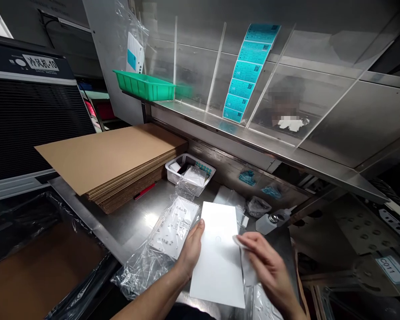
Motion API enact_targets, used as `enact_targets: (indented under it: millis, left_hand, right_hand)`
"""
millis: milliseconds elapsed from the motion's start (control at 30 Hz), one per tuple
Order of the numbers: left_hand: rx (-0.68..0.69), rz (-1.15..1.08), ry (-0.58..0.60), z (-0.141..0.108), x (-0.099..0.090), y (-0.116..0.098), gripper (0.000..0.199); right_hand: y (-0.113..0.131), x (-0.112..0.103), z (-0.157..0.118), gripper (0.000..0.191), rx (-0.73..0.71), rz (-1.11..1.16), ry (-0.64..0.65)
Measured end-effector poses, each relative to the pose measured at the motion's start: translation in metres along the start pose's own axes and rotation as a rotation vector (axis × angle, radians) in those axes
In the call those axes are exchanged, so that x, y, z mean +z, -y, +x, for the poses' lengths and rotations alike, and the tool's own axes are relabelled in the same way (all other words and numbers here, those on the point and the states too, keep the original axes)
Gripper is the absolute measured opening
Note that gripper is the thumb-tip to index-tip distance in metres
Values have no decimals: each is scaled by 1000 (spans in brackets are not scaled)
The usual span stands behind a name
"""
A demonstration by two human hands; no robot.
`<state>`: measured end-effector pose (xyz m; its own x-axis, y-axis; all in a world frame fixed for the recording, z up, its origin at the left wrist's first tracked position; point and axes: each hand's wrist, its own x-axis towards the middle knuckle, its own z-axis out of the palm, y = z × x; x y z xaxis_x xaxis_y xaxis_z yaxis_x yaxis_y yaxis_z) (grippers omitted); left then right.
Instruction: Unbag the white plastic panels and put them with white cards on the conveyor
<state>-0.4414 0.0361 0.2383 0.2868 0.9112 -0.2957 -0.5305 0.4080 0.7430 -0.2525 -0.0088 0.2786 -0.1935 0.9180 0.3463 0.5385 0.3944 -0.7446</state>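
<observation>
Wiping the white rectangular panel (216,266) at the front edge of the stainless worktop (120,226), the right hand (266,266) pinched a folded cloth (239,240) against its face. The left hand (191,249) gripped the panel's side edge, the hands apart, a clear plastic bag (136,275) just beside.

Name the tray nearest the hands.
The white tray on the steel table, beside the cardboard stack; the green tray sits farther off, up on the shelf.
</observation>
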Motion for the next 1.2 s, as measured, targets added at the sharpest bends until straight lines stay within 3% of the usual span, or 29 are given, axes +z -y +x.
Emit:
enact_targets:
  millis: [100, 200, 433, 533, 700, 900, 1033, 1200]
  left_hand:
    - [-37, -51, -23, -2, 2, -6, 58]
    - [-66, -43, -40, -2, 1, -9, 60]
    - [-50, -12, -84, 1, -3, -14, 58]
    - [-77, 8, -125, 3, -4, -16, 58]
    - [-128, 57, -154, 8, -5, -11, 60]
    - [26, 89, -136, 7, 0, -9, 56]
    - [64, 83, -108, 4, -3, -12, 58]
    - [46, 65, -148, 2, -13, -15, 60]
  right_hand:
    - [-7, -21, -6, 26, 252, 245, -192]
    - [-18, -24, -19, 28, 420, 379, -271]
    - [-21, -6, -42, 28, 464, 331, -241]
    - [-13, -4, -44, 28, 386, 217, -182]
    - [5, 1, -43, 30, 113, -47, -92]
    - [18, 25, -23, 40, -282, -554, 119]
    - [13, 29, -4, 39, -318, -722, 162]
    - [8, 34, -16, 43, -384, -626, 179]
